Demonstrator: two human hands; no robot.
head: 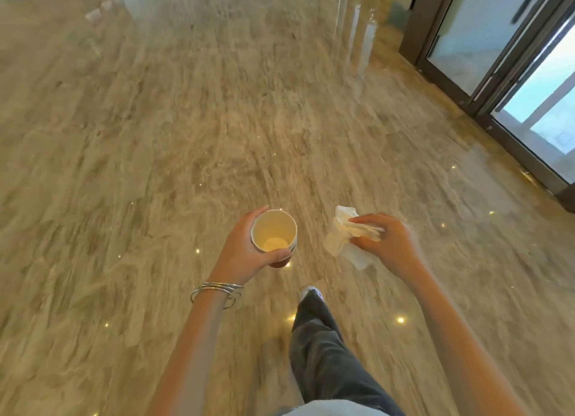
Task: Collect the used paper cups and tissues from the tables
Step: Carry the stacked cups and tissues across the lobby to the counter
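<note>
My left hand grips a paper cup held upright over the floor; the cup is white inside with a reddish base, and a second rim below suggests stacked cups. Its inside looks empty. My right hand pinches crumpled white tissues, which hang out to the left of the fingers. Both hands are at waist height, about a hand's width apart. Silver bangles circle my left wrist.
A glossy beige marble floor stretches ahead. Dark-framed glass doors line the right side. My leg in dark jeans steps forward between my arms. No table is in view.
</note>
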